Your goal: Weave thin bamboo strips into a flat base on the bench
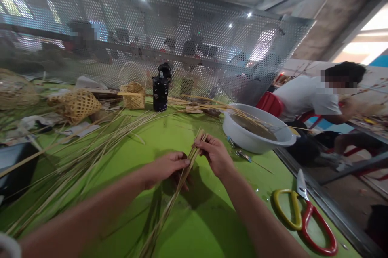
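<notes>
A bundle of thin bamboo strips runs from the table's near edge up to the middle, where both my hands hold it over the green table. My left hand is closed round the bundle's middle, fingers pinched on the strips. My right hand is closed on the bundle's upper end, just right of the left hand, fingertips pressing the strip tips together.
A white basin of murky water with strips in it stands to the right. Scissors with yellow and red handles lie near the right edge. Loose strips, small woven baskets, a black bottle. A seated person works at right.
</notes>
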Demonstrator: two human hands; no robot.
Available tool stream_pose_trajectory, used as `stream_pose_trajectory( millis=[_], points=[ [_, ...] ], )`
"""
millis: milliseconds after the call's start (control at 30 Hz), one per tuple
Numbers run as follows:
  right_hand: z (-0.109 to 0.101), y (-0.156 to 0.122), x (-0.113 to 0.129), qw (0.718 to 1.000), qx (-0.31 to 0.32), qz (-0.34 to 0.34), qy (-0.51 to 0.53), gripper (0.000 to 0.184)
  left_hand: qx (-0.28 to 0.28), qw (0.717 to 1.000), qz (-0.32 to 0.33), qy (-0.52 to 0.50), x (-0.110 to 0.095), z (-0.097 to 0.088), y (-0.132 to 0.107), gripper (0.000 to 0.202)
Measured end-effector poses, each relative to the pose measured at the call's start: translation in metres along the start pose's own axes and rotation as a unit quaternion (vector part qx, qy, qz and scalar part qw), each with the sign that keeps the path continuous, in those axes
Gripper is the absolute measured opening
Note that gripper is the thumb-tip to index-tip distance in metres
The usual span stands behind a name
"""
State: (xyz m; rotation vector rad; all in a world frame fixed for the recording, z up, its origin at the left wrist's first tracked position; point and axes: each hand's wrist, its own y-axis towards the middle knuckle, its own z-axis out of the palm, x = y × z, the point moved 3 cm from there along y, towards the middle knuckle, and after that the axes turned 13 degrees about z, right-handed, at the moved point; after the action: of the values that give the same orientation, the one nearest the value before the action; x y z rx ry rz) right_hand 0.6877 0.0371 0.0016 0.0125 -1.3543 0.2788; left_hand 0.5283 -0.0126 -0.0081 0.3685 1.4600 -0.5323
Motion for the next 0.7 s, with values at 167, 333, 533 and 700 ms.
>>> stream_pose_trajectory(
  millis=[167,333,533,700],
  points=[
    [-0.005,-0.001,0.008,0.999,-0.007,-0.038,-0.013,0.02,0.031,0.999,0.008,0.026,-0.014,0.005,-0.005,0.037],
    [-0.003,-0.006,0.013,0.998,0.016,-0.057,0.018,0.02,0.035,0.998,0.009,0.052,-0.03,0.013,-0.016,0.03],
    [0.007,-0.015,0.015,0.994,0.033,0.003,0.101,0.029,0.018,0.996,0.025,0.086,-0.043,0.02,-0.027,0.026],
    [0.016,-0.023,0.016,0.996,0.084,0.016,0.028,0.033,-0.001,0.995,0.031,0.093,-0.046,0.02,-0.033,0.027]
  ],
)
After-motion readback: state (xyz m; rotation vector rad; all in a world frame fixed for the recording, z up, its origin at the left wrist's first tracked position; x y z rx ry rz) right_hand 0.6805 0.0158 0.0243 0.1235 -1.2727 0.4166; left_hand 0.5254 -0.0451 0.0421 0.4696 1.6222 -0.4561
